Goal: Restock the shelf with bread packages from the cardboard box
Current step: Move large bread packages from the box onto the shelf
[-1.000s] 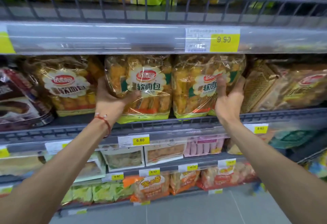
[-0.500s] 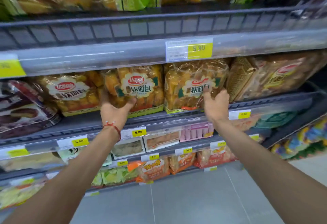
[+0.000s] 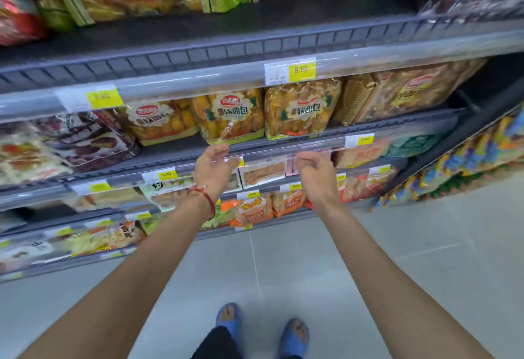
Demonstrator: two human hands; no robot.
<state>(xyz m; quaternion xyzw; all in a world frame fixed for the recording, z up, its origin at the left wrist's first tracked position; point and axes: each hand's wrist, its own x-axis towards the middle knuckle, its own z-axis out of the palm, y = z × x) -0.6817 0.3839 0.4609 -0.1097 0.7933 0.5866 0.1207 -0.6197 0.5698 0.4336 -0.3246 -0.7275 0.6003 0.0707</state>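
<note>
Three clear bread packages with yellow rolls stand side by side on the middle shelf [image 3: 283,143]: a left package [image 3: 158,121], a middle package [image 3: 231,116] and a right package [image 3: 302,110]. My left hand [image 3: 214,167], with a red string at the wrist, hovers below the middle package, fingers relaxed and holding nothing. My right hand [image 3: 314,170] hangs below the right package with fingers loosely curled, also holding nothing. Neither hand touches a package. The cardboard box is out of view.
Other packaged goods fill the top shelf [image 3: 226,46] and the lower shelves [image 3: 255,214]. Brown bread bags [image 3: 397,94] sit right of the three packages. Grey floor tiles [image 3: 283,268] lie below, with my feet in blue sandals [image 3: 293,336]. A second rack [image 3: 467,154] runs along the right.
Both hands let go of the middle and right bread packages and pulled back and down from the shelf. The view has stepped back, showing the floor and my feet.
</note>
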